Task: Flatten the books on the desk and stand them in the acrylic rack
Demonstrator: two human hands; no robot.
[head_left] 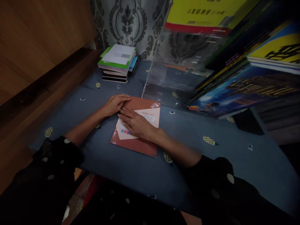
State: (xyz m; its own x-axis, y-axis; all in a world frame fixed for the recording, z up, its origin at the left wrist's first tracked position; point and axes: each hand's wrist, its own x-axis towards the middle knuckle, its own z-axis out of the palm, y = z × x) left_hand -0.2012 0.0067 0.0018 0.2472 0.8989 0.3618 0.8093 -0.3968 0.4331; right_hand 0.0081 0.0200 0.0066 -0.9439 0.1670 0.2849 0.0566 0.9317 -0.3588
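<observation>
A thin reddish-brown book [142, 148] with a pale panel on its cover lies flat on the blue patterned tablecloth [187, 131]. Across the cover rests my right hand [138, 123], its fingers stretched out towards the book's left edge. My left hand [114, 104] is at the upper left edge of the same book, fingers extended and lying over that edge. The fingertips of both hands come close together there. Part of the cover is hidden under the right hand.
A stack of books and papers [117, 67] stands at the back left, near the patterned wall [126, 22]. Larger books, one with a blue cover [246, 90], lean on the right beside a clear plastic holder [168, 87]. A wooden panel [42, 40] borders the left side.
</observation>
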